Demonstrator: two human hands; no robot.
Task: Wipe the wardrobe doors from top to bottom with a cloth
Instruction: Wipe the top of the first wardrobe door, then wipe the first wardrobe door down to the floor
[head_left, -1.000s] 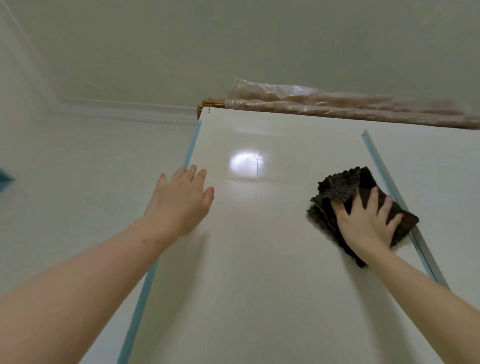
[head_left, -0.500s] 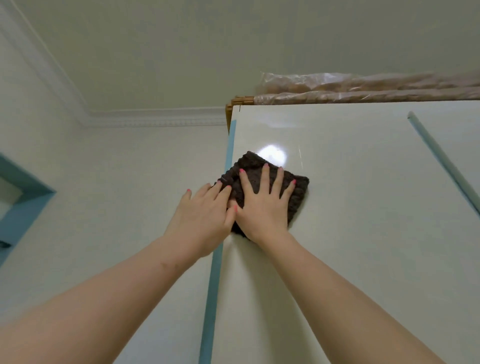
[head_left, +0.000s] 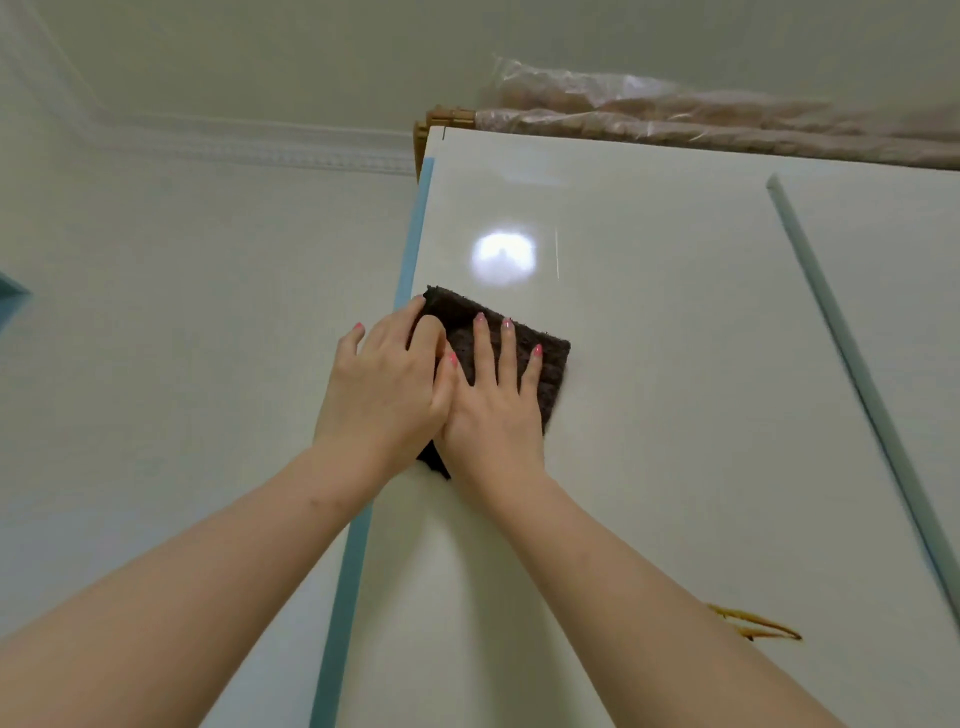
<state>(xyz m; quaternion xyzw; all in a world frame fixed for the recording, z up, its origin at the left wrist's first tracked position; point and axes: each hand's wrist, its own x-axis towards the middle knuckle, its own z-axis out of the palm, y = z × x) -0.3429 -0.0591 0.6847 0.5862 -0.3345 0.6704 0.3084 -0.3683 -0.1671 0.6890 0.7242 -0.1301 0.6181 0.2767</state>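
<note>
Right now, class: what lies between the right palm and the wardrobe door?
In the head view, the dark cloth lies flat between the right hand and the wardrobe door.

We see a glossy white door (head_left: 649, 415) edged in blue. A dark cloth (head_left: 519, 353) lies flat against it near its left edge. Wrapped rolls (head_left: 727, 130) rest on the wardrobe top.
</note>
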